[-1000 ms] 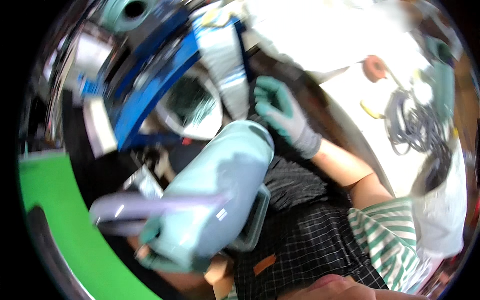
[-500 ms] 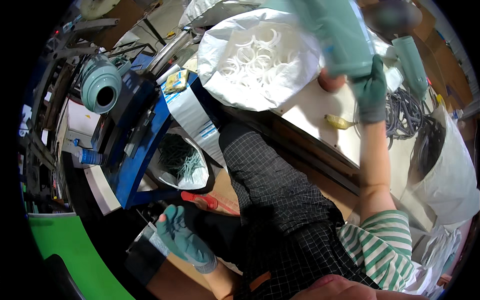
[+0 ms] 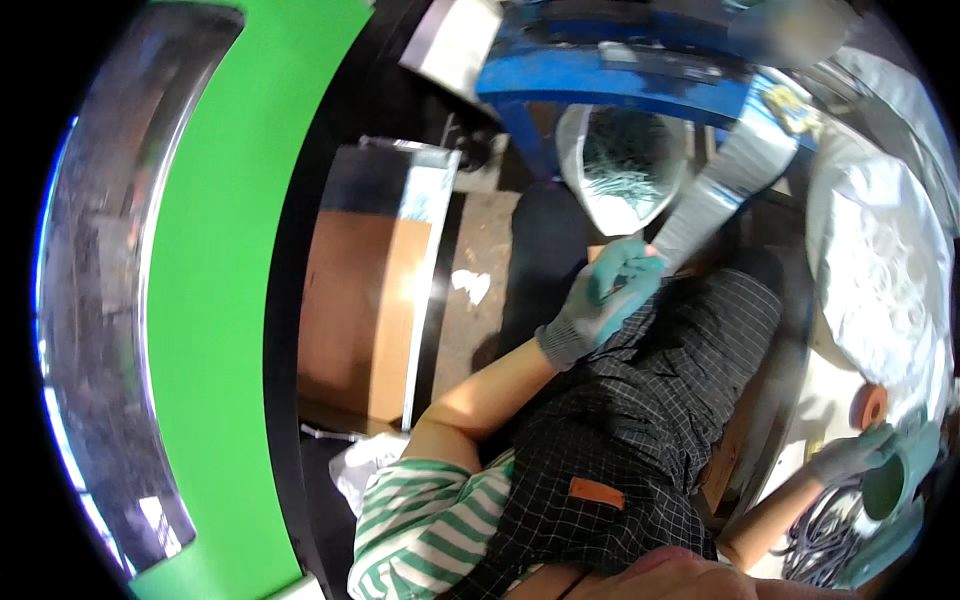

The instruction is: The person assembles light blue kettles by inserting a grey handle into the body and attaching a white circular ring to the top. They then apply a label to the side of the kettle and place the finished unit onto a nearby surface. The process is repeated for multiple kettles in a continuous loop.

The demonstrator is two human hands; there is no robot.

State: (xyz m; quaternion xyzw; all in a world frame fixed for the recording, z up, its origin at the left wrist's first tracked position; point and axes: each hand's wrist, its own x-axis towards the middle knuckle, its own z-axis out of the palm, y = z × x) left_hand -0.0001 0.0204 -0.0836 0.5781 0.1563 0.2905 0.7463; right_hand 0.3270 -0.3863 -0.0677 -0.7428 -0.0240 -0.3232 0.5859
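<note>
My left hand [image 3: 608, 292], in a green and grey work glove, hovers over my thigh beside a silver strip [image 3: 708, 195]. Its fingers are loosely bent and apart, and I see nothing held in them. Far to the right, my right hand [image 3: 858, 452], gloved alike, closes on the edge of a pale green hollow plastic housing [image 3: 922, 448]. The housing's round open end faces me, and part of it runs into the dark rim of the view. An orange-brown ring-shaped roll [image 3: 869, 407] lies just beyond that hand.
A white sack [image 3: 835, 225] of white plastic rings stands at the right. Under the blue bench [image 3: 640, 85] sits a white bag [image 3: 572, 150] of thin green pieces. Grey cords [image 3: 825, 530] lie at lower right. A green surface [image 3: 220, 300] and an open cardboard box [image 3: 350, 290] are at left.
The view has swung left, bringing the green surface and box in. My right hand has lowered the housing from above the sack's side to the table's right. My left hand is now above my thigh.
</note>
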